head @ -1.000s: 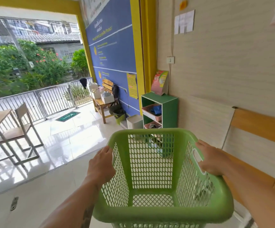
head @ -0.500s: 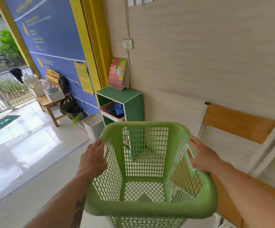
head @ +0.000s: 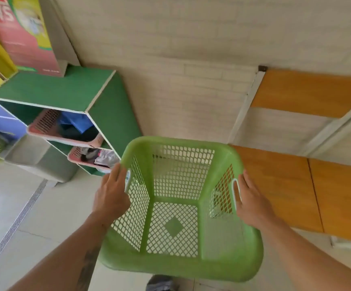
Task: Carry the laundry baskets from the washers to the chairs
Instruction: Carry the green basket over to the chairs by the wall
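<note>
An empty green mesh laundry basket (head: 176, 265) hangs in front of me above the floor, held by both side handles. My left hand (head: 110, 195) grips its left handle and my right hand (head: 251, 202) grips its right handle. A wooden chair (head: 279, 185) with an orange seat and white metal frame stands against the wall just to the right of the basket; the basket's right side overlaps the seat's left edge in the view. A second orange seat (head: 342, 202) adjoins it further right.
A green shelf unit (head: 111, 114) with two pink baskets of cloth stands left of the basket. A grey bin (head: 44, 160) sits on the floor beside it. A pink and green poster (head: 23, 36) leans on the shelf top. A floor drain strip (head: 13, 227) runs along the left.
The view has swung right and down, from the open yard side toward the wall. The basket, still in both hands, is now closer to the shelf and the chairs.
</note>
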`<act>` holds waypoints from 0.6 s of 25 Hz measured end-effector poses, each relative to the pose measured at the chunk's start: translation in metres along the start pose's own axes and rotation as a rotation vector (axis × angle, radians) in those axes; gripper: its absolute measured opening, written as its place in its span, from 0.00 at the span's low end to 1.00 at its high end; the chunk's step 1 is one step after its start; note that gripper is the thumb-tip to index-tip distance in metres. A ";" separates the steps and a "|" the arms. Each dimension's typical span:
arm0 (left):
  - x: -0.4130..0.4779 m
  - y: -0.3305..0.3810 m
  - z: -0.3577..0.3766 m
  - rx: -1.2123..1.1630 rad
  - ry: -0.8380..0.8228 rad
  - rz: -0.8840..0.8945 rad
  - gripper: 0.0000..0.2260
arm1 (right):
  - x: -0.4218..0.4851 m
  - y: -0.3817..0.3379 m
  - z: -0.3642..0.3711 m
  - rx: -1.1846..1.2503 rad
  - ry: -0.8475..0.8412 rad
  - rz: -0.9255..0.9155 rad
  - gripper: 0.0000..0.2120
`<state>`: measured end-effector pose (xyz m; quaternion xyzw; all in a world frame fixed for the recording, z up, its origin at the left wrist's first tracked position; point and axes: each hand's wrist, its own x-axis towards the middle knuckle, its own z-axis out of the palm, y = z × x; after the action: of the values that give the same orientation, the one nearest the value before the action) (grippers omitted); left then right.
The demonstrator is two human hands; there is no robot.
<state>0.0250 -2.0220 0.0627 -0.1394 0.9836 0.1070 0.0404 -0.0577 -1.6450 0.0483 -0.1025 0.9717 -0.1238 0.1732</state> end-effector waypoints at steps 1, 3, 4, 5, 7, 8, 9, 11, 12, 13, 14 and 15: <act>0.016 -0.006 0.010 -0.002 -0.021 0.008 0.39 | 0.009 -0.005 0.009 -0.013 -0.012 0.040 0.43; 0.046 -0.017 0.037 -0.009 -0.045 0.025 0.40 | 0.036 -0.010 0.030 -0.024 -0.008 0.087 0.45; 0.061 -0.024 0.053 -0.011 -0.045 0.041 0.40 | 0.051 -0.011 0.043 -0.028 -0.008 0.097 0.46; 0.075 -0.030 0.069 -0.013 -0.034 0.052 0.39 | 0.066 -0.012 0.056 -0.032 -0.012 0.101 0.47; 0.095 -0.045 0.105 -0.017 0.002 0.058 0.39 | 0.093 -0.011 0.088 -0.042 -0.021 0.112 0.48; 0.104 -0.055 0.127 -0.018 0.018 0.070 0.39 | 0.106 -0.009 0.107 -0.047 -0.011 0.115 0.47; 0.111 -0.063 0.146 -0.018 0.036 0.084 0.39 | 0.118 -0.007 0.124 -0.056 0.011 0.111 0.47; 0.119 -0.079 0.183 -0.017 0.068 0.086 0.40 | 0.137 -0.006 0.156 -0.075 0.049 0.090 0.46; 0.122 -0.087 0.199 -0.025 0.078 0.072 0.41 | 0.144 -0.006 0.169 -0.083 0.063 0.082 0.46; 0.123 -0.094 0.215 -0.039 0.079 0.062 0.41 | 0.150 -0.005 0.183 -0.093 0.072 0.076 0.46; 0.124 -0.099 0.229 -0.054 0.081 0.065 0.41 | 0.154 -0.005 0.194 -0.099 0.077 0.077 0.46; 0.124 -0.103 0.240 -0.063 0.083 0.073 0.41 | 0.156 -0.005 0.204 -0.103 0.073 0.082 0.46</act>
<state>-0.0533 -2.0980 -0.2052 -0.1089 0.9850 0.1334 -0.0085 -0.1267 -1.7297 -0.1844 -0.0666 0.9858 -0.0702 0.1372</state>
